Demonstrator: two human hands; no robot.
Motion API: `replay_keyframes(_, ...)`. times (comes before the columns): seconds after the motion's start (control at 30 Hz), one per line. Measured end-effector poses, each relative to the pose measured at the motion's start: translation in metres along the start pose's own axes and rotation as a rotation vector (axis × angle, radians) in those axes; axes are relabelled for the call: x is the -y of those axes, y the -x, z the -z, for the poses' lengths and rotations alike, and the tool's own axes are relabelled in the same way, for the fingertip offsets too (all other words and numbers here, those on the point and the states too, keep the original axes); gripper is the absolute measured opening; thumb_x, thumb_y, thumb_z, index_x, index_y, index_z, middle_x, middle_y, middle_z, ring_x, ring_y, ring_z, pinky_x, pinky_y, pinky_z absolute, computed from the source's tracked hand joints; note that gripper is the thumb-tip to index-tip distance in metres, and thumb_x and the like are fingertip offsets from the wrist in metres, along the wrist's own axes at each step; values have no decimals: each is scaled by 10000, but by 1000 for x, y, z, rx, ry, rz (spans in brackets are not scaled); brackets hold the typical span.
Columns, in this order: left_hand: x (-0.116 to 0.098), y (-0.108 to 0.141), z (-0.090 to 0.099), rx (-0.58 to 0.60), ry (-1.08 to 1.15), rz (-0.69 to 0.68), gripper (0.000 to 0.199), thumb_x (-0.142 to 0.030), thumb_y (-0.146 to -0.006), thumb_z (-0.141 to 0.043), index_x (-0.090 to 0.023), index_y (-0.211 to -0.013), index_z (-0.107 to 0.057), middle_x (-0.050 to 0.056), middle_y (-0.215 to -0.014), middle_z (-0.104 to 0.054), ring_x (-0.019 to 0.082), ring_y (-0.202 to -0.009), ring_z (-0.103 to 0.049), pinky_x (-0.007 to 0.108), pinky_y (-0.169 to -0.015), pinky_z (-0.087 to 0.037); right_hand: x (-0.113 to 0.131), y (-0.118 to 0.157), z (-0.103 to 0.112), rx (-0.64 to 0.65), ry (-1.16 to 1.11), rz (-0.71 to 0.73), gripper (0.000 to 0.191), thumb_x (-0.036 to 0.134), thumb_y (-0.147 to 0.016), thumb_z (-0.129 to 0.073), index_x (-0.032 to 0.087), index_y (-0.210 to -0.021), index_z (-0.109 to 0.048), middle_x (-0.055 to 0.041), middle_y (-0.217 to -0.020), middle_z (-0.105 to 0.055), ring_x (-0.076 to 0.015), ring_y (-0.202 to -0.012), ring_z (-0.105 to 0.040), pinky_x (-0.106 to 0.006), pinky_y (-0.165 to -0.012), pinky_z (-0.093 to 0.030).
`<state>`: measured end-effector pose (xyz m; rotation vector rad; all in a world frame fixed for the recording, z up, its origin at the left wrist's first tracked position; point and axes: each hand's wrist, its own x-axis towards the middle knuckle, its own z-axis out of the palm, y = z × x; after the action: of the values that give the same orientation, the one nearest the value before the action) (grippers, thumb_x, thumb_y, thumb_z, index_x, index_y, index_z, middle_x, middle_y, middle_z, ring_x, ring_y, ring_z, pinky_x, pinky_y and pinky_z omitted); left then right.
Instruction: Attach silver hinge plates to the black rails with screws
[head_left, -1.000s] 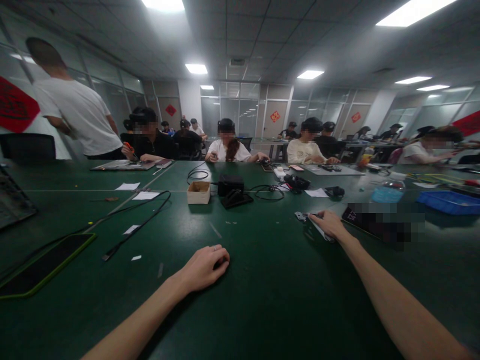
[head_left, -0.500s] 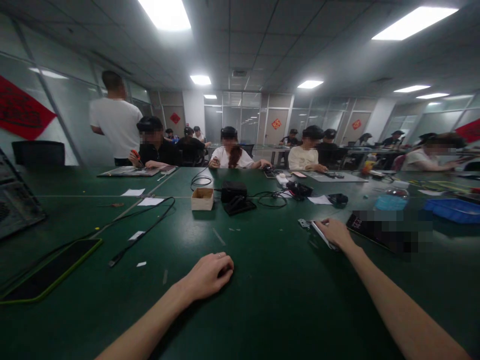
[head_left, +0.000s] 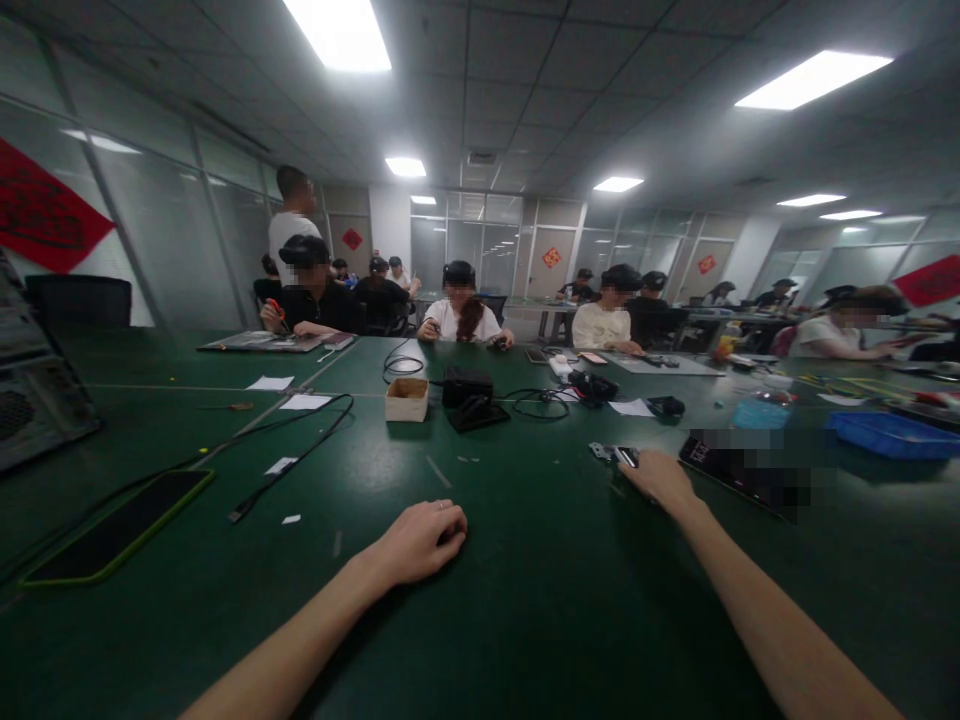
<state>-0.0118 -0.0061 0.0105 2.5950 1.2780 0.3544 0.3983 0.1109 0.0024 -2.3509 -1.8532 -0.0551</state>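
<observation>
My left hand (head_left: 424, 540) rests on the green table (head_left: 525, 600) with its fingers curled and pressed together; whether something small is inside is hidden. Further right and forward, my right hand (head_left: 658, 480) covers most of a silvery flat device (head_left: 627, 457), its fingers closed on the near part. A small metal piece (head_left: 600, 451) lies just left of that device. To the right of my right hand lies a dark flat object (head_left: 731, 478), partly pixelated.
Ahead stand a small light box (head_left: 406, 400) and a black device (head_left: 468, 388) with cables. A blue tray (head_left: 892, 436) sits at the right, a green-edged dark mat (head_left: 120, 530) at the left. People sit across the table.
My right hand has turned slightly and now hides more of the silvery device. My left hand stays put. The standing person at the back left has moved right.
</observation>
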Motion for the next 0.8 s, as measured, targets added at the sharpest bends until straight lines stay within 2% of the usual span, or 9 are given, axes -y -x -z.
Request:
replay_keyframes(0.1, -1, 0, 1, -1, 5, -7, 121, -223, -893, -495, -197, -962, -591, 17, -871, -603, 155, -768, -569, 256, -698, -431, 4, -1, -4, -15, 6, -1, 366, 372, -852, -513, 64, -961, -677, -204, -961, -677, -286, -873, -646, -323, -698, -481)
replay_keyframes(0.3, -1, -1, 1, 0, 6, -7, 119, -231, -896, -487, -200, -955, -585, 13, -859, -596, 152, -751, -563, 255, -688, -426, 11, -4, -5, -57, -14, 23, 399, 398, -862, -513, 70, -1038, -658, -192, -993, -664, -265, -877, -641, -296, -682, -476)
replay_keyframes(0.43, 0, -2, -1, 11, -11, 5, 133, -222, -888, -476, -197, -961, -583, 21, -872, -605, 155, -758, -566, 257, -699, -429, 11, -4, -4, -71, -26, 0, 388, 385, -857, -522, 53, -991, -671, -213, -996, -655, -282, -875, -639, -310, -684, -472)
replay_keyframes(0.8, -2, -1, 1, 27, -28, 25, 124, -233, -902, -478, -211, -972, -578, 13, -877, -600, 157, -770, -564, 257, -696, -421, 8, -3, -2, -75, -59, -28, 335, 380, -856, -503, 103, -927, -676, -158, -909, -663, -252, -815, -641, -290, -641, -459)
